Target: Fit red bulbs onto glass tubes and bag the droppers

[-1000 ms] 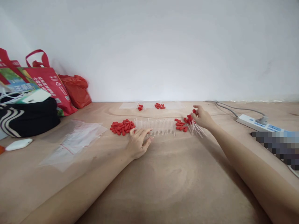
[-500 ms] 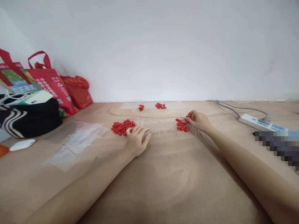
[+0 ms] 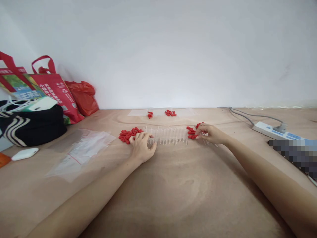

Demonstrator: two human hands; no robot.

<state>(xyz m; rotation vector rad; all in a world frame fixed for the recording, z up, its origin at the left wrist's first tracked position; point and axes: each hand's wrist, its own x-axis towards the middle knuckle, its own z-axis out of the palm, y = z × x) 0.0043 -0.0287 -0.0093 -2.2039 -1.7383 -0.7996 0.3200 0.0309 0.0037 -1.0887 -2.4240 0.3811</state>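
My left hand (image 3: pixel 141 146) is open, its curled fingers and thumb apart. Its fingertips rest at the edge of a heap of red rubber dropper bulbs (image 3: pixel 125 135), and its thumb is beside a row of thin clear dropper tubes (image 3: pixel 170 135) lying side by side. At the row's right end, my right hand (image 3: pixel 211 134) hovers with thumb and fingers apart. Those fingertips are close to a smaller group of red bulbs (image 3: pixel 190 132); whether they touch one is unclear. More red bulbs (image 3: pixel 199 125) lie just behind the fingers, and the hand partly covers some tubes (image 3: pixel 206 141).
Against the wall lie clear plastic bags (image 3: pixel 138 112) with red bulbs (image 3: pixel 170 113) on them. Flat zip bags (image 3: pixel 81 155) are at left. Beyond them stand a black pouch (image 3: pixel 37 127) and red carrier bags (image 3: pixel 56 92). A power strip (image 3: pixel 274 131) is at right.
My right hand has moved slightly left and toward me, from the rear bulbs to the front group, its fingers spreading. My left hand has shifted slightly left.
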